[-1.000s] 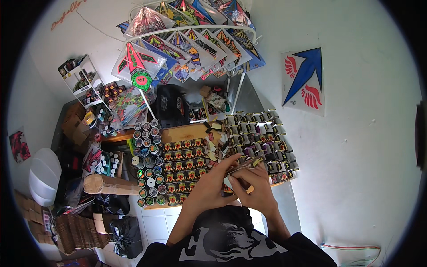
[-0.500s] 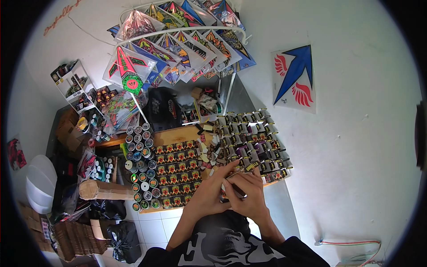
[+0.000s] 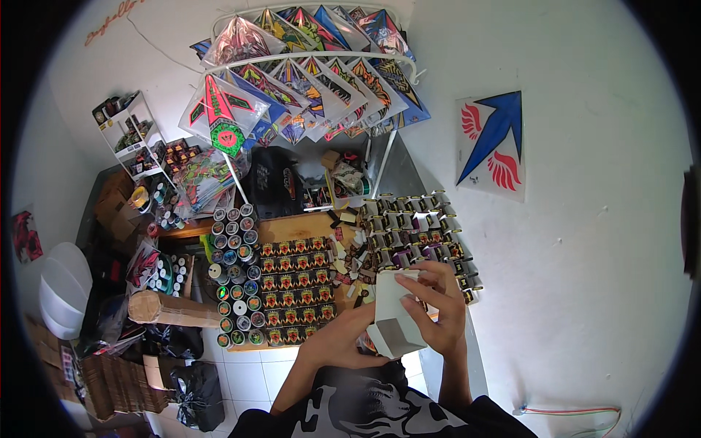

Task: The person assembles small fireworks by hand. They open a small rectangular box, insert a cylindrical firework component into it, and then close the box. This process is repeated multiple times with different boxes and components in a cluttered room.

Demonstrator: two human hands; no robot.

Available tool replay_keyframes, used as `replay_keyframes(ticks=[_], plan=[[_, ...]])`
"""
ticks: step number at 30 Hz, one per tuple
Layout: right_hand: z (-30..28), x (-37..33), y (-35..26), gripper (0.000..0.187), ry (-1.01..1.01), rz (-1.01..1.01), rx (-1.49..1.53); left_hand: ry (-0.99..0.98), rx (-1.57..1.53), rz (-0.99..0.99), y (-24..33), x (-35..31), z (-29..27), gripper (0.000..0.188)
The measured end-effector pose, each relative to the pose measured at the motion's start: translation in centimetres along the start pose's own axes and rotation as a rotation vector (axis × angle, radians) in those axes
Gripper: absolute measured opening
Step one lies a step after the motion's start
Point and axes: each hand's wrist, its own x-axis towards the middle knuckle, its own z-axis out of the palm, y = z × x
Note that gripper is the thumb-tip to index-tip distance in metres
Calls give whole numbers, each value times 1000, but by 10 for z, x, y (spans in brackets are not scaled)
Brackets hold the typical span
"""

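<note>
White wall, rows of dark boxes on a wood table, open box held up right of them, white inside showing where dark print showed before, right hand pinching its right side, left hand by its lower left, grip hidden.

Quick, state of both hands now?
Left hand: holding the white, open cardboard box, fingers partly hidden.
Right hand: closed on the same box's right side.
</note>
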Motion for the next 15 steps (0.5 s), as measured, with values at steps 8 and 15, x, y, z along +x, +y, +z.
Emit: replay_keyframes(ticks=[8,15], plan=[[7,7,7,51,-105,14,36,8,-118,-141,9,-6,-10,122],[5,12,-2,44,-94,49,167,-17,-58,-58,4,-9,-14,107]])
